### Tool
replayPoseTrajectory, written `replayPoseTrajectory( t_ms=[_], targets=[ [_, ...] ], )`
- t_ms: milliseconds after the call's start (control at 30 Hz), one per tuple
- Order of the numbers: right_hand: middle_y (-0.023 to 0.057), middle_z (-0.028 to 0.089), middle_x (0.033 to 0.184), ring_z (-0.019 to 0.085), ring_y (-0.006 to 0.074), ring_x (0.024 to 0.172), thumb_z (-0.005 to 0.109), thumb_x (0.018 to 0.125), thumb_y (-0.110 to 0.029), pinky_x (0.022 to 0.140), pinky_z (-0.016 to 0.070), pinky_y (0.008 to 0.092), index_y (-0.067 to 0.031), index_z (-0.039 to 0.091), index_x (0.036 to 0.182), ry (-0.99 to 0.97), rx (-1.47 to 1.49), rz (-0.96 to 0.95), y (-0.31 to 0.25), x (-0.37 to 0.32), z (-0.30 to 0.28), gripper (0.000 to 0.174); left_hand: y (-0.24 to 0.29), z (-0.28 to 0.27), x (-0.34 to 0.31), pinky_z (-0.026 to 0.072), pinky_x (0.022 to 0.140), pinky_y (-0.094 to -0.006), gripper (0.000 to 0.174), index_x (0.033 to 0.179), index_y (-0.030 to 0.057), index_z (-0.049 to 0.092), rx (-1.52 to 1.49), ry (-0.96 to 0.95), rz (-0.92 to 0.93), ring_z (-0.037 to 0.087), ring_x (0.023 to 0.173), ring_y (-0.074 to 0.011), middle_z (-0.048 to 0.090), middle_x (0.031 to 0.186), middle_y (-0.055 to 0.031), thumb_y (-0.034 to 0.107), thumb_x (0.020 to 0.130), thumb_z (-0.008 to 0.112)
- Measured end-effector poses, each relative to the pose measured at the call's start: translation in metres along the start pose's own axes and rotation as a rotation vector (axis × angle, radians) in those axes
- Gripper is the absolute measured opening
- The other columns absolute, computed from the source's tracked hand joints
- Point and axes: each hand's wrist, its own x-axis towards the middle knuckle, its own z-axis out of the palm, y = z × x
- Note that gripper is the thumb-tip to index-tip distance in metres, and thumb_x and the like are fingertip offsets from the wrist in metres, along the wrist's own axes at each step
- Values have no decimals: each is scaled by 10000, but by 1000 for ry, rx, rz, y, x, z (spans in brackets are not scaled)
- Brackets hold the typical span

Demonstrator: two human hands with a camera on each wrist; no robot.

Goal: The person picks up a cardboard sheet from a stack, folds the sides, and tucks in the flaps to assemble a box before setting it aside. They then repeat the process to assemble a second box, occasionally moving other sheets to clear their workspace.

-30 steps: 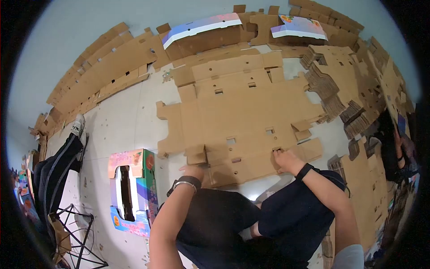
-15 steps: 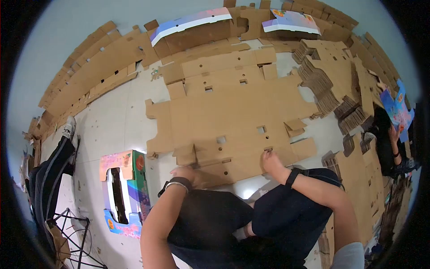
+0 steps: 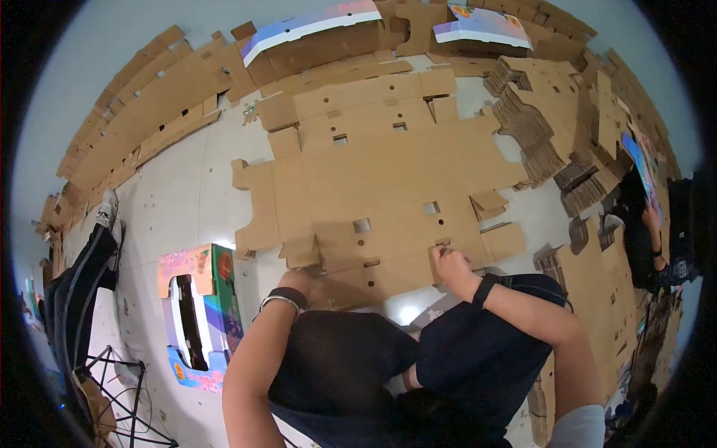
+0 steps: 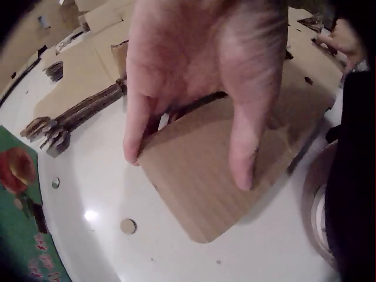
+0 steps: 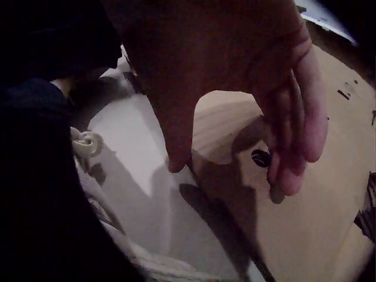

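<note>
A large unfolded cardboard sheet [image 3: 381,175] lies flat on the floor in front of the person's legs. At its near left corner the left hand [image 3: 295,282] grips a small flap [image 3: 300,249]. In the left wrist view, the thumb of that hand [image 4: 205,59] lies on top of the flap [image 4: 191,176], with the other fingers round its edge and partly hidden. The right hand [image 3: 453,270] is at the near edge, by a slot. Seen from the right wrist, this hand [image 5: 235,64] has its thumb at the board's [image 5: 317,217] edge and fingertips near a round hole.
A coloured printed box [image 3: 224,321] stands at the left, near a black metal frame [image 3: 131,388]. Stacked cardboard [image 3: 534,134] lies to the right; folded cardboard [image 3: 179,101] lines the wall. Another person's legs [image 3: 82,291] are at left; someone at far right holds a coloured sheet [image 3: 641,168].
The left hand's fingers, spread beside the flap half a second ago, have closed round it. The right hand stays by the slot. The far-right person's coloured sheet has turned. The head view has shifted slightly.
</note>
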Motion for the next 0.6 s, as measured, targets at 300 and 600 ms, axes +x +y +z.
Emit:
replayPoseTrajectory(
  t_ms=[300,600],
  targets=[
    [36,611,651,621,165,557,690,680,-412,420,461,335,64,412,1185,43,48,17,3,-2,-5,748,-84,71,-7,477,808,-346,778,1227,-31,458,-865,0,73,606,937,-260,626,1045,-161,435,686,767],
    [64,625,655,634,184,639,610,739,-290,451,456,356,46,554,1087,-42,-177,-23,-31,2,-26,487,-18,154,-19,453,844,-358,704,1246,-137,330,-1543,502,-226,563,1026,-281,570,1089,-245,396,868,594]
  ],
)
